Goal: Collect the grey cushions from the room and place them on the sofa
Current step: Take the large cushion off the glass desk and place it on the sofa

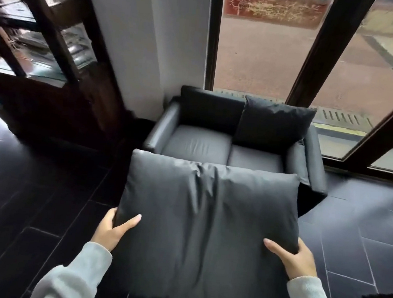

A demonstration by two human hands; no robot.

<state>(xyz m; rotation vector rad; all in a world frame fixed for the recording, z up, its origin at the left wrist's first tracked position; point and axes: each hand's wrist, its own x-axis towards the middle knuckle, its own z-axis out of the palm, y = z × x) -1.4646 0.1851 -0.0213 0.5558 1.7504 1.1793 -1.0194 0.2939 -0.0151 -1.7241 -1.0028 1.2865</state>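
A large grey cushion (206,227) fills the lower middle of the frame, held out flat in front of the person. It is roughly square, plump and soft, covered in a smooth matte fabric with long creases running down from its far edge through the centre. The left hand (114,230) clasps its left side in the lower left centre, thumb lying across the top face and the other fingers wrapped underneath out of view. The right hand (293,257) does the same on the right side, thumb pressed on top, remaining fingers hidden below. Both wrists come out of pale grey, fleecy sleeves (75,279).

Just beyond the cushion's far edge, in the centre of the frame, stands a small two-seat sofa (200,144) in dark, slightly glossy leather-like material, with boxy arms and two flat seat pads showing faint wrinkles. A second grey cushion (273,125) of the same matte fabric leans upright against the backrest on the right-hand seat; the left seat is bare. A narrow padded piece is tucked along the inside of the arm at the frame's right.

The floor (27,204) is dark rectangular tile with thin pale grout lines. Behind the sofa, in the upper right, tall glass panes in dark frames (314,52) show reddish paving outside. A white wall section (154,35) rises in the upper centre, and dark wooden glazed doors (45,35) fill the upper left
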